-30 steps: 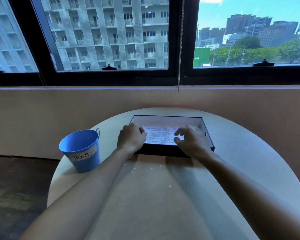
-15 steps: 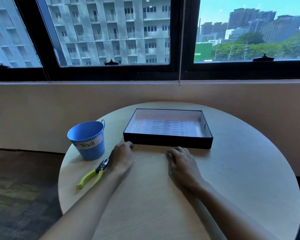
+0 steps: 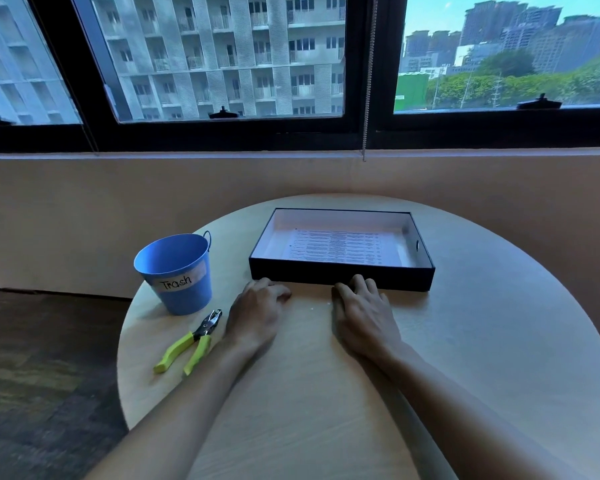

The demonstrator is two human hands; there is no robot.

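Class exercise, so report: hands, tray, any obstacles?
Left hand and right hand empty, resting on table. Tray just ahead, sheet inside. Punch and bucket off left, nothing between.

You're in office-like room, high up: round table (image 3: 482,341) by black-framed windows (image 3: 222,57), document tray (image 3: 340,277), hole punch (image 3: 191,344), labelled trash bucket (image 3: 181,271).

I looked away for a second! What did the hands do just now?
Both hands came back out of the black tray, leaving the printed sheet lying inside. The left hand and right hand now rest on the table just in front of the tray, holding nothing. The tray and the blue bucket stayed put.
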